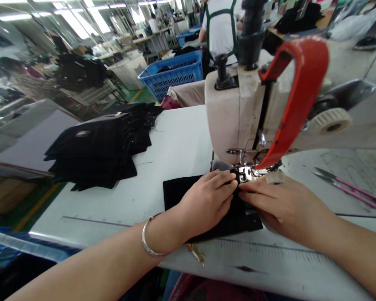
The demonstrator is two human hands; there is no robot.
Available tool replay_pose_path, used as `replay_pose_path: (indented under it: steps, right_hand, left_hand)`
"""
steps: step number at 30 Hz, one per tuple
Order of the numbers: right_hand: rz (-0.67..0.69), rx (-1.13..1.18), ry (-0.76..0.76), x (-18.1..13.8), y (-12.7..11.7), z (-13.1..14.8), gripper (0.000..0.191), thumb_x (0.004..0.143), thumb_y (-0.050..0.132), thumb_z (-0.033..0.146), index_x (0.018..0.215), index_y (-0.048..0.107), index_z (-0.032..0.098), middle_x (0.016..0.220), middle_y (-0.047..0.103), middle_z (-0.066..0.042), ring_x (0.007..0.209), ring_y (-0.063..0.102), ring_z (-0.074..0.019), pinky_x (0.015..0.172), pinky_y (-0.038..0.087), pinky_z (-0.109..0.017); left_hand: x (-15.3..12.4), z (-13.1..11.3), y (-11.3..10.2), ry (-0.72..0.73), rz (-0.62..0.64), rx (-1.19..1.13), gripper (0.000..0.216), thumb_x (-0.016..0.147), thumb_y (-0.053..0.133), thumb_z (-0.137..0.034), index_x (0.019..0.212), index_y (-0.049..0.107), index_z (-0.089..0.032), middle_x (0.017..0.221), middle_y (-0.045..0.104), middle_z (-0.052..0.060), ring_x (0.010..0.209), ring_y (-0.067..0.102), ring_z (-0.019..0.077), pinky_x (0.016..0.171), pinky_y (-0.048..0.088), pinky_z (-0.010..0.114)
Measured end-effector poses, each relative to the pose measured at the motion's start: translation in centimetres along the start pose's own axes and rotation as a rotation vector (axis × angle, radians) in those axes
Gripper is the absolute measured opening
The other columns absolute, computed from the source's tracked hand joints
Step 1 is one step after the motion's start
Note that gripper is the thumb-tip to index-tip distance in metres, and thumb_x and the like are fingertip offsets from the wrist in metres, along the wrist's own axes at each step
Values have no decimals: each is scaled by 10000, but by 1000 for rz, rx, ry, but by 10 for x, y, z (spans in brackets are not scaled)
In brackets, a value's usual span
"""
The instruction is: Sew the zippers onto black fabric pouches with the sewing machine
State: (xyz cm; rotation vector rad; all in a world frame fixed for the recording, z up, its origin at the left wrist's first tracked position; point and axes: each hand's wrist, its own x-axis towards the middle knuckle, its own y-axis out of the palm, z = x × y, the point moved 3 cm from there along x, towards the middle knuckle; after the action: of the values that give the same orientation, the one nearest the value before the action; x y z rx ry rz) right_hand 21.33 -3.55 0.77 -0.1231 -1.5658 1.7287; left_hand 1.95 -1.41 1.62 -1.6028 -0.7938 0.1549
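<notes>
A flat black fabric piece lies on the sewing machine's bed, its upper edge at the metal presser foot. My left hand rests flat on top of it, fingers stretched close together and fingertips just left of the foot. From the right, my right hand lies low with its fingers extended, tips touching the fabric beside the foot; its thumb is hidden. A gold-coloured metal pull pokes out from under the fabric's near edge. The needle's tip cannot be made out.
The machine head with a red curved guard rises over my hands. Pink-handled scissors lie at right. A stack of black fabric pieces sits at left. Beyond are a blue crate and a seated person.
</notes>
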Motion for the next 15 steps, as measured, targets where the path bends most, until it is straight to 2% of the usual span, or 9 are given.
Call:
replay_pose_path:
  steps: [4, 8, 11, 13, 15]
  right_hand:
    - [-22, 9, 10, 3, 0, 2, 389, 868, 452, 15, 1163, 667, 148, 1196, 720, -85, 1085, 662, -296, 859, 565, -498]
    - [-40, -6, 24, 6, 0, 2, 442, 798, 439, -6, 1165, 665, 97, 1174, 723, -137, 1030, 679, -301, 814, 579, -478]
    - [-24, 9, 42, 6, 0, -1, 482, 798, 442, -12, 1228, 640, 81, 1217, 703, -156, 1037, 673, -295, 841, 572, -477]
    - [-24, 42, 34, 4, -2, -5, 444, 834, 470, 5, 1233, 640, 99, 1208, 705, -144, 1045, 665, -283, 855, 559, -465]
    - [-40, 57, 23, 2, -4, -9, 352, 867, 524, 48, 1174, 672, 134, 1145, 725, -122, 1004, 665, -272, 831, 542, -446]
  left_hand:
    - [4, 2, 2, 30, -7, 24, 255, 986, 519, -173, 1188, 660, -107, 1276, 680, 125, 1237, 629, 237, 1074, 560, 408]
    - [12, 12, 1, 35, -10, 32, 260, 983, 503, -153, 1180, 664, -108, 1210, 706, 124, 1207, 642, 230, 1063, 563, 412]
    - [15, 11, -7, 31, 73, 30, 272, 1010, 479, -182, 1199, 657, -104, 1231, 693, 130, 1235, 619, 243, 1086, 538, 429]
    - [12, 1, -15, 22, 152, -13, 295, 1022, 505, -277, 1227, 641, -114, 1265, 670, 130, 1236, 608, 256, 1084, 530, 437]
    - [6, -11, -20, -2, 209, -68, 417, 975, 592, -444, 1241, 624, -124, 1239, 660, 135, 1174, 618, 281, 1030, 554, 456]
